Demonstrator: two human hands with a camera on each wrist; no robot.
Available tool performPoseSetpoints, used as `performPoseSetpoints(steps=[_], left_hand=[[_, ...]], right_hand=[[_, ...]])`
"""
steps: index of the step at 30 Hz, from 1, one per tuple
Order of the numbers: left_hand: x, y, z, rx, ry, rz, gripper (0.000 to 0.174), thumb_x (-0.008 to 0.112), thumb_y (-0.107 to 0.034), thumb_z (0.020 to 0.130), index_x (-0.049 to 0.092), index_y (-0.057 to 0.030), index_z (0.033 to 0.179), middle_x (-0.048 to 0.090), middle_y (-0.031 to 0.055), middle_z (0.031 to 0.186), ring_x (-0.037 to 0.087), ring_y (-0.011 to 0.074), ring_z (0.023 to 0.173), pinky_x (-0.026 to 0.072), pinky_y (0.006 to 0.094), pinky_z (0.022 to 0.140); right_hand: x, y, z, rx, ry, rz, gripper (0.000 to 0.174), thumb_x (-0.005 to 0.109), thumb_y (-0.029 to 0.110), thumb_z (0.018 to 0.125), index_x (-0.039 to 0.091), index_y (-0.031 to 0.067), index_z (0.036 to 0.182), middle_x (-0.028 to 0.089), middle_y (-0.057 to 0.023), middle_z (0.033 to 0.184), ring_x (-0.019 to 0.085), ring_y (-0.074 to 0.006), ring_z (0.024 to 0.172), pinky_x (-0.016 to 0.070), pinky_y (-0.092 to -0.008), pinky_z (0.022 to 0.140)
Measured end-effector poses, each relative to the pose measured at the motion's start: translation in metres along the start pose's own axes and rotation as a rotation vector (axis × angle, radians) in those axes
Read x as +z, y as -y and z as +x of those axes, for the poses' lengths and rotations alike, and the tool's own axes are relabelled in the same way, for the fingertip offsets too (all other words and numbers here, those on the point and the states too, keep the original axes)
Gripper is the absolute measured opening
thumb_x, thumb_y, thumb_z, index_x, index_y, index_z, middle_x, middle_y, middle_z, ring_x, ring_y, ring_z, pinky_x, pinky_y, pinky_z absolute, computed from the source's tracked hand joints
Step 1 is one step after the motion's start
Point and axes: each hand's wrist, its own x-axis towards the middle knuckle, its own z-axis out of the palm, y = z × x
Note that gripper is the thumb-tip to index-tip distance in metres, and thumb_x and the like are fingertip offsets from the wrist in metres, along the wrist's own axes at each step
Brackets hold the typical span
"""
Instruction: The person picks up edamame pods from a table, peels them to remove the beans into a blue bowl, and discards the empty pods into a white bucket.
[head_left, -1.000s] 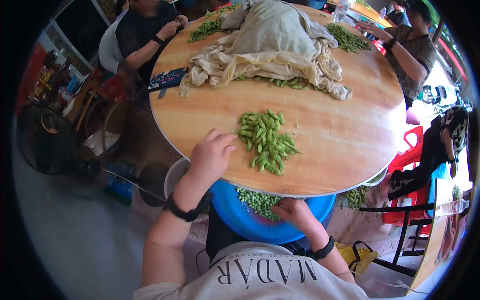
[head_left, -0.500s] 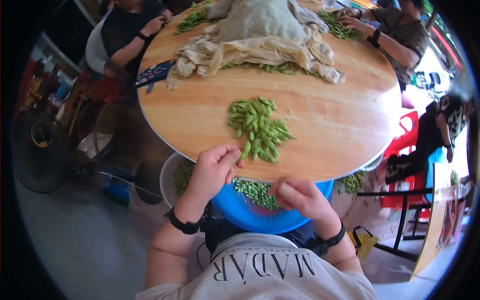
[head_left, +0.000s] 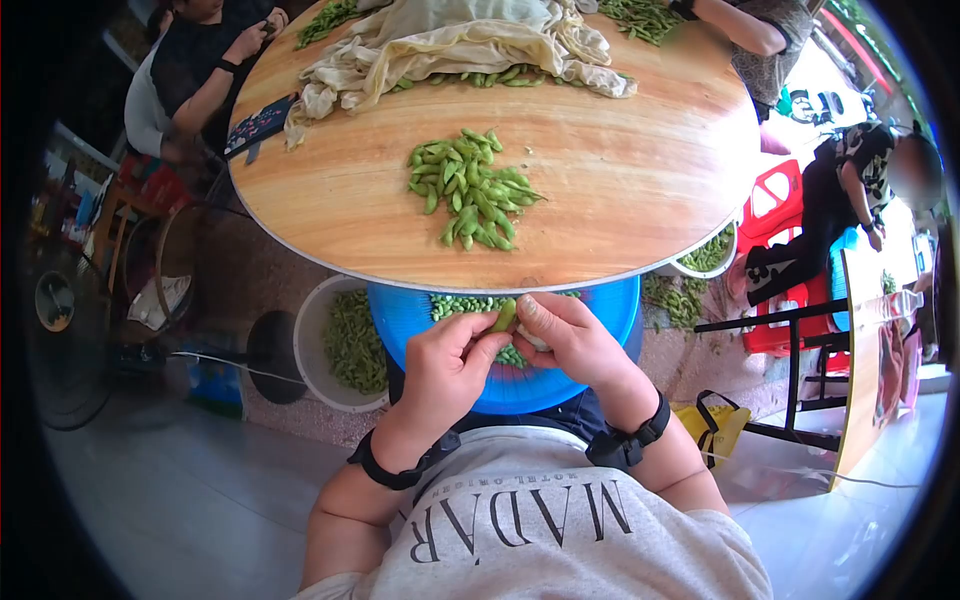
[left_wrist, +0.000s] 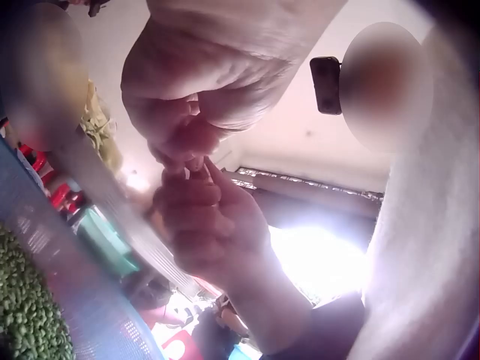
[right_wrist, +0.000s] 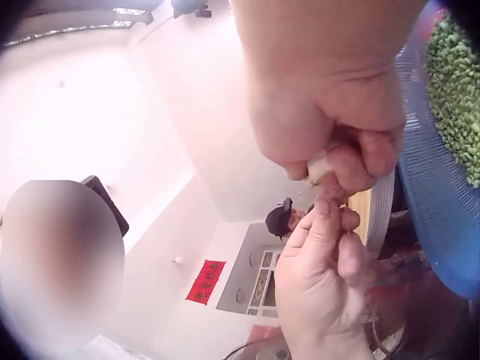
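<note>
Both hands meet above a blue basin [head_left: 395, 325] just below the table edge. My left hand [head_left: 445, 365] pinches a green soybean pod [head_left: 505, 316] between thumb and fingertips. At the pod's other end, my right hand [head_left: 575, 345] presses its thumb against it, fingers curled beneath. Something white [right_wrist: 320, 168] wraps one right finger in the right wrist view. Shelled green beans [head_left: 453, 304] lie in the basin, partly hidden by the hands; the right wrist view shows more beans [right_wrist: 454, 97]. A pile of unshelled pods [head_left: 468, 190] sits on the round wooden table [head_left: 620, 200].
A pale cloth [head_left: 440, 55] covers a heap at the table's far side, pods poking out. Left of the basin stands a white tub [head_left: 308, 350] holding green pods. Other people sit around the table. Red stools [head_left: 775, 205] and a yellow bag [head_left: 712, 425] are at right.
My left hand has taken a pod from the pile and drawn it back over the basin. My right hand has risen from the beans to meet it. The head view has shifted.
</note>
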Motion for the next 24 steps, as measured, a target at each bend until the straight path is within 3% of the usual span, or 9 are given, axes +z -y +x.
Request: performPoseSetpoints(steps=[2, 8, 13, 15, 17, 19, 20, 23, 24], left_hand=[[0.003, -0.003, -0.001, 0.127, -0.038, 0.075, 0.014, 0.062, 0.001, 0.076, 0.060, 0.0035, 0.090, 0.062, 0.0095, 0.071, 0.056, 0.0119, 0.055, 0.0447, 0.0249, 0.049], [0.006, -0.009, -0.006, 0.142, -0.031, 0.180, 0.014, 0.062, 0.001, 0.076, 0.061, 0.0017, 0.090, 0.061, 0.0128, 0.074, 0.061, 0.0206, 0.062, 0.0466, 0.0267, 0.054], [0.022, -0.002, -0.012, 0.258, -0.151, 0.248, 0.009, 0.057, 0.000, 0.079, 0.060, 0.0026, 0.088, 0.061, 0.0137, 0.072, 0.058, 0.0197, 0.059, 0.0456, 0.0284, 0.053], [0.025, 0.001, -0.018, 0.102, -0.098, 0.171, 0.012, 0.056, 0.001, 0.080, 0.057, 0.0033, 0.092, 0.062, 0.0145, 0.077, 0.061, 0.0264, 0.066, 0.0477, 0.0348, 0.057], [0.029, 0.013, -0.019, -0.013, -0.095, 0.034, 0.010, 0.053, -0.003, 0.084, 0.058, 0.0018, 0.092, 0.059, 0.0079, 0.069, 0.056, 0.0149, 0.056, 0.0437, 0.0280, 0.049], [0.030, 0.018, -0.020, -0.230, -0.063, -0.264, 0.010, 0.051, -0.007, 0.087, 0.058, -0.0001, 0.088, 0.054, 0.0026, 0.063, 0.048, 0.0080, 0.050, 0.0360, 0.0223, 0.043], [0.031, 0.019, -0.019, -0.350, -0.051, -0.404, 0.012, 0.050, -0.009, 0.088, 0.058, -0.0011, 0.086, 0.052, -0.0001, 0.060, 0.044, 0.0045, 0.047, 0.0322, 0.0194, 0.039], [0.029, 0.016, -0.012, -0.584, -0.045, -0.737, 0.020, 0.047, -0.017, 0.090, 0.056, -0.0048, 0.078, 0.044, -0.0039, 0.053, 0.028, 0.0016, 0.036, 0.0160, 0.0171, 0.033], [0.032, 0.018, -0.012, -0.627, -0.067, -0.698, 0.021, 0.046, -0.017, 0.090, 0.055, -0.0037, 0.077, 0.043, -0.0037, 0.052, 0.028, 0.0017, 0.035, 0.0159, 0.0174, 0.031]], right_hand=[[0.001, -0.001, -0.004, -0.011, 0.003, 0.003, 0.033, 0.039, 0.033, 0.094, 0.052, 0.0037, 0.084, 0.042, 0.0034, 0.060, 0.036, -0.0041, 0.051, 0.0292, -0.0187, 0.044], [0.001, -0.005, -0.004, -0.070, -0.019, -0.079, 0.029, 0.043, 0.029, 0.093, 0.052, 0.0032, 0.083, 0.044, 0.0031, 0.062, 0.038, -0.0044, 0.053, 0.0310, -0.0187, 0.045], [0.008, -0.015, -0.006, -0.197, -0.181, -0.212, 0.024, 0.048, 0.019, 0.089, 0.053, -0.0003, 0.076, 0.050, -0.0015, 0.061, 0.046, -0.0076, 0.058, 0.0382, -0.0239, 0.050], [0.007, -0.020, -0.009, -0.333, -0.215, -0.298, 0.023, 0.049, 0.019, 0.089, 0.053, -0.0009, 0.076, 0.050, -0.0038, 0.062, 0.045, -0.0089, 0.058, 0.0389, -0.0256, 0.051], [0.008, -0.024, -0.005, -0.430, -0.221, -0.259, 0.024, 0.049, 0.019, 0.089, 0.052, -0.0014, 0.076, 0.048, -0.0048, 0.061, 0.044, -0.0098, 0.058, 0.0393, -0.0271, 0.052], [0.005, -0.026, -0.007, -0.360, -0.212, -0.256, 0.025, 0.050, 0.019, 0.089, 0.050, -0.0017, 0.075, 0.047, -0.0051, 0.059, 0.044, -0.0117, 0.057, 0.0397, -0.0297, 0.053], [0.004, -0.031, -0.006, -0.409, -0.239, -0.292, 0.025, 0.050, 0.020, 0.088, 0.048, -0.0017, 0.075, 0.047, -0.0081, 0.059, 0.044, -0.0159, 0.055, 0.0393, -0.0321, 0.052], [-0.001, -0.044, -0.009, -0.505, -0.226, -0.449, 0.027, 0.049, 0.022, 0.090, 0.049, 0.0002, 0.075, 0.047, -0.0051, 0.058, 0.045, -0.0124, 0.053, 0.0376, -0.0282, 0.048], [-0.001, -0.043, -0.013, -0.507, -0.261, -0.560, 0.028, 0.049, 0.022, 0.089, 0.047, 0.0001, 0.073, 0.046, -0.0056, 0.056, 0.045, -0.0142, 0.052, 0.0376, -0.0304, 0.048]])
